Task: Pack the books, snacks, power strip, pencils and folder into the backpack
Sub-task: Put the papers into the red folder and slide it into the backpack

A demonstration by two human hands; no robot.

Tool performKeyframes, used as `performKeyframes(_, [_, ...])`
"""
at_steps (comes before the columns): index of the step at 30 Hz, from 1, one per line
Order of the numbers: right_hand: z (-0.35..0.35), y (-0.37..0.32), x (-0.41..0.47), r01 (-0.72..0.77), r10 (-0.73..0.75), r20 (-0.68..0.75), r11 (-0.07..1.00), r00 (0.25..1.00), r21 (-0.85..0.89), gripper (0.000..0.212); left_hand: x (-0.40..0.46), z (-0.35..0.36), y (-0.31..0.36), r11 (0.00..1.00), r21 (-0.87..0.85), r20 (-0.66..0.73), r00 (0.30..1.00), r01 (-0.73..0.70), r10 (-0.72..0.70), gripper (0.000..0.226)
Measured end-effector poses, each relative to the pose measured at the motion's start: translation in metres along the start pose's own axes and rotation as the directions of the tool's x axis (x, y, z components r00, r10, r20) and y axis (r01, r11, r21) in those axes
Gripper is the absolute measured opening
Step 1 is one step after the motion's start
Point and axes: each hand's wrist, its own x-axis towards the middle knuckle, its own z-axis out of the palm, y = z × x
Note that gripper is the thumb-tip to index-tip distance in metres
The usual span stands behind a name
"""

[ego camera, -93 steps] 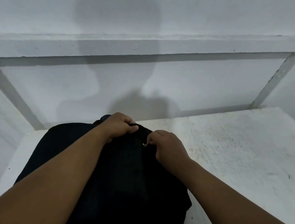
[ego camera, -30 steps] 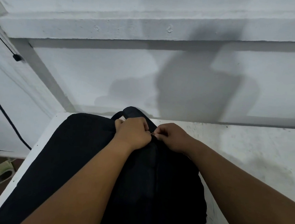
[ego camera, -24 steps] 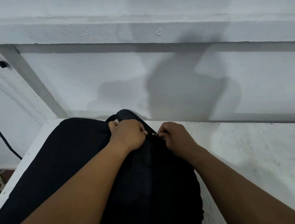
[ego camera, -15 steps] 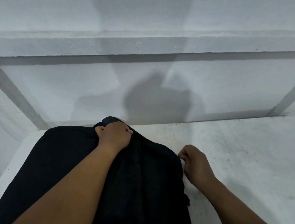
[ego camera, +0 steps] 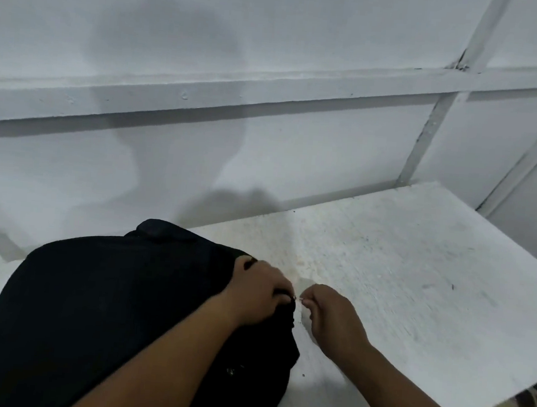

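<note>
- Backpack [ego camera: 101, 312]: black, lying on white table [ego camera: 399, 278].
- Left hand [ego camera: 258, 294]: fingers curled, gripping backpack's right edge.
- Right hand [ego camera: 332, 317]: just beside left, pinching small zipper pull [ego camera: 300, 299].

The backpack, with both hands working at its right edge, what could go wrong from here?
The right hand pinches a small zipper pull at the black backpack edge; so small a grip could slip. The left hand bunches the fabric beside it, which might catch in the zipper. The bag lies near the white table front edge, so a hard tug could drag it off.
</note>
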Motion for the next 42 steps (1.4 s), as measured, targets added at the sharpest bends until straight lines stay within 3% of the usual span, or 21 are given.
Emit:
performKeyframes(4, [0.018,0.008,-0.041,0.055,-0.052,-0.056,0.998,0.997,0.043,0.014,-0.006,0.026,-0.016,0.99,-0.097,-0.173,0.978,0.102,-0.118,0.019])
performKeyframes(8, [0.016,0.002,-0.055,0.094,-0.088,-0.073,0.992,0.993,0.079,0.014,-0.002,0.035,-0.017,0.988,-0.092,-0.17,0.976,0.124,-0.139,0.021])
performKeyframes(11, [0.012,0.002,-0.054,0.07,-0.065,-0.048,0.993,0.997,0.098,0.026,0.002,0.039,-0.019,0.984,-0.087,-0.178,0.969,0.157,-0.17,0.022])
performKeyframes(16, [0.008,0.0,-0.046,0.162,-0.166,0.039,0.983,0.985,0.087,0.035,0.019,0.03,-0.03,0.903,-0.331,-0.276,0.887,0.274,-0.37,0.03])
performKeyframes(21, [-0.006,0.004,-0.032,0.236,-0.27,0.154,0.95,0.951,0.206,0.019,0.022,0.014,-0.014,0.893,-0.273,-0.218,0.881,0.358,-0.42,0.016])
performKeyframes(24, [-0.019,0.008,-0.025,0.063,-0.178,0.252,0.912,0.951,0.405,0.013,-0.012,0.007,0.018,0.908,-0.267,-0.276,0.877,0.322,-0.393,0.022])
performKeyframes(27, [-0.032,0.006,-0.02,-0.152,-0.097,0.426,0.844,0.9,0.514,0.018,-0.062,0.011,0.064,0.915,-0.255,-0.432,0.81,0.313,-0.397,0.012])
performKeyframes(29, [-0.038,0.001,-0.018,-0.224,-0.102,0.486,0.794,0.868,0.565,0.019,-0.087,0.021,0.089,0.893,-0.29,-0.42,0.792,0.344,-0.442,0.008])
performKeyframes(33, [-0.043,-0.007,-0.016,-0.241,-0.167,0.564,0.78,0.809,0.577,0.019,-0.1,0.04,0.113,0.852,-0.289,-0.37,0.77,0.436,-0.52,0.019])
performKeyframes(38, [-0.048,-0.01,-0.019,-0.373,-0.152,0.686,0.745,0.712,0.553,0.059,-0.098,0.055,0.121,0.802,-0.288,-0.474,0.65,0.523,-0.594,0.032])
performKeyframes(42, [-0.055,-0.012,-0.017,-0.341,-0.212,0.707,0.76,0.674,0.553,0.067,-0.097,0.065,0.125,0.739,-0.296,-0.529,0.54,0.606,-0.654,0.009])
